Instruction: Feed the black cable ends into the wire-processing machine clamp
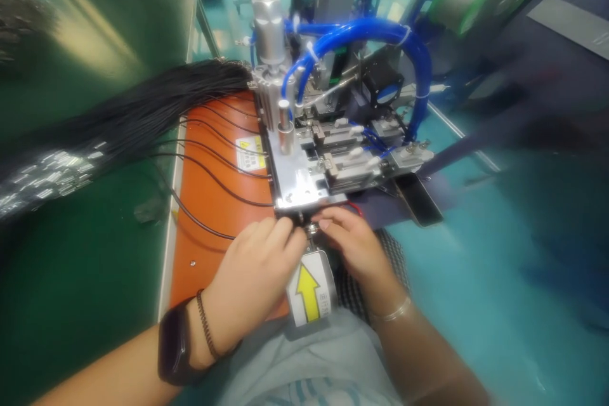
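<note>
Curling your left hand (252, 273) shut, you seem to pinch a black wire (204, 226) running in from the left. Your right hand (354, 247) lies just beside it, its grip unclear.

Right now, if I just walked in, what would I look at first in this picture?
The shiny blue tubes looping over the metal machine would grab you first, right in the middle. To their left, a big bundle of black wires spreads above an orange mat. Down front, the left hand and right hand meet at the machine's near edge, just above a white tag with a yellow arrow.
</note>
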The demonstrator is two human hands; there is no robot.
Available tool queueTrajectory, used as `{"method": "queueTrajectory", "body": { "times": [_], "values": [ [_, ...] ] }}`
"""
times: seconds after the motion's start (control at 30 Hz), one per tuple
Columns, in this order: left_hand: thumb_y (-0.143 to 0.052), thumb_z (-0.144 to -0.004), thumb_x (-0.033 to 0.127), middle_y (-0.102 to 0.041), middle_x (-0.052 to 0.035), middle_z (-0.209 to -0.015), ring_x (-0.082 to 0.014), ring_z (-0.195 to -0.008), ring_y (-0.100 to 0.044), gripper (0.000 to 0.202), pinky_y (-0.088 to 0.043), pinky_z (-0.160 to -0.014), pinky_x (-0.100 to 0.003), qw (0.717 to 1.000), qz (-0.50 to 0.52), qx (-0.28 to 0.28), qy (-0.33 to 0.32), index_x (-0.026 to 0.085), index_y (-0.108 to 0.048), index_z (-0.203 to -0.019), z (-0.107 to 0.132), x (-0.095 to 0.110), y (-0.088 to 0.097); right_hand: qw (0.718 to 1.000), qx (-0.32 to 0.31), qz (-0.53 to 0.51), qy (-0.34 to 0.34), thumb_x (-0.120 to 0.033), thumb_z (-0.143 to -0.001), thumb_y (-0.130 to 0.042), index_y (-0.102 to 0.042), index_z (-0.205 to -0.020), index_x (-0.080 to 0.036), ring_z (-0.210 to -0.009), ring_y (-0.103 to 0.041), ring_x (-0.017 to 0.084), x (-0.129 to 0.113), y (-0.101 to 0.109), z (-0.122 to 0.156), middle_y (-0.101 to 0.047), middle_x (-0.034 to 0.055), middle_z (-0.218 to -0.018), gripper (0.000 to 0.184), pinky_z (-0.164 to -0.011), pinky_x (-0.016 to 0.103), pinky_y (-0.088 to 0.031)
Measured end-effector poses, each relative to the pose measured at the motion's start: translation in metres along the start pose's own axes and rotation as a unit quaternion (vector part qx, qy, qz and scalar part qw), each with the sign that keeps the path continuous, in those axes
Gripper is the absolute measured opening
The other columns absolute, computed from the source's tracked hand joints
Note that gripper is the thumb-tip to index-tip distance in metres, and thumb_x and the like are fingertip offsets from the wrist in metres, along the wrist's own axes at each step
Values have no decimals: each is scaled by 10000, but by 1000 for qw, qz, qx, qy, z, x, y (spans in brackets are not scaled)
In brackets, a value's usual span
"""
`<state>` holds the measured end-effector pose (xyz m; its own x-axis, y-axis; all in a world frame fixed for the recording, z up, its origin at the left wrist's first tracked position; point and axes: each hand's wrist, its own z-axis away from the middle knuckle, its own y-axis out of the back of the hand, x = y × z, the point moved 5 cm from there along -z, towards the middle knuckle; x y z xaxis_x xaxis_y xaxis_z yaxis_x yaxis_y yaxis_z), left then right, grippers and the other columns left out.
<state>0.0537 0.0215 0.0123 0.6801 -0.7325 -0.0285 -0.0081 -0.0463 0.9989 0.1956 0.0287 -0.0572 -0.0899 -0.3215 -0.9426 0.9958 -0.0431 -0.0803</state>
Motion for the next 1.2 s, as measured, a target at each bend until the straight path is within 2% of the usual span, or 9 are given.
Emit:
{"method": "queueTrajectory", "body": {
  "times": [0.13,0.53,0.6,0.7,0.8,0.9,1.0,1.13,1.2],
  "values": [
    [-418,-805,42,-482,-35,-780,-204,-691,-448,169,-382,-585,-343,1000,17,-13,13,184,-509,-824,0,0,2,994,18,107,17,-326,-784,-605,-608,-763,-189,-650,-510,133,-11,1,1,-580,-5,-709,139,-594,249,-401],
    [-458,-827,124,-502,-42,-821,-211,-723,-464,108,-430,-611,-349,999,37,25,1,175,-518,-901,1,1,3,982,0,187,21,-328,-824,-548,-556,-760,-199,-595,-440,122,-20,-1,9,-507,-24,-667,144,-540,237,-356],
    [-511,-782,131,-496,-43,-809,-217,-713,-471,97,-429,-586,-348,999,43,5,14,179,-506,-866,1,2,3,985,-17,173,1,-356,-835,-532,-548,-751,-197,-590,-421,118,-16,-1,7,-491,-25,-667,181,-532,235,-343],
    [-556,-694,86,-489,-48,-777,-229,-689,-479,162,-407,-523,-335,997,31,-30,68,177,-494,-813,2,2,3,994,-59,72,-65,-402,-808,-548,-519,-739,-196,-526,-357,103,-2,-4,4,-406,-50,-606,220,-476,223,-291],
    [-525,-720,64,-517,-74,-801,-255,-751,-502,131,-429,-565,-358,995,-3,-31,97,158,-537,-811,5,3,7,993,-60,14,-102,-405,-790,-553,-491,-737,-200,-494,-327,96,5,-7,2,-367,-63,-584,221,-450,217,-253],
    [-486,-755,55,-542,-96,-816,-269,-791,-510,163,-445,-623,-388,994,-46,-14,96,133,-602,-839,9,6,11,992,-22,112,-48,-367,-829,-523,-497,-760,-199,-562,-398,109,-3,-5,4,-428,-46,-639,184,-517,227,-323],
    [-507,-719,35,-533,-93,-735,-254,-709,-503,191,-430,-571,-368,993,-75,-13,91,108,-647,-827,12,10,13,977,17,213,11,-372,-860,-510,-483,-772,-206,-592,-416,115,-13,3,11,-430,-46,-650,190,-546,230,-336],
    [-557,-662,22,-522,-77,-675,-234,-646,-503,241,-410,-513,-329,990,-100,-17,94,85,-685,-855,12,15,12,960,72,265,65,-413,-894,-475,-476,-777,-212,-595,-420,113,-24,21,26,-455,-39,-675,232,-526,224,-316],
    [-566,-653,19,-524,-70,-663,-224,-634,-504,285,-413,-513,-321,988,-115,-17,97,76,-694,-901,13,17,11,955,74,279,72,-409,-896,-479,-488,-788,-213,-618,-445,119,-27,28,32,-484,-30,-700,224,-529,224,-323]
  ]
}}
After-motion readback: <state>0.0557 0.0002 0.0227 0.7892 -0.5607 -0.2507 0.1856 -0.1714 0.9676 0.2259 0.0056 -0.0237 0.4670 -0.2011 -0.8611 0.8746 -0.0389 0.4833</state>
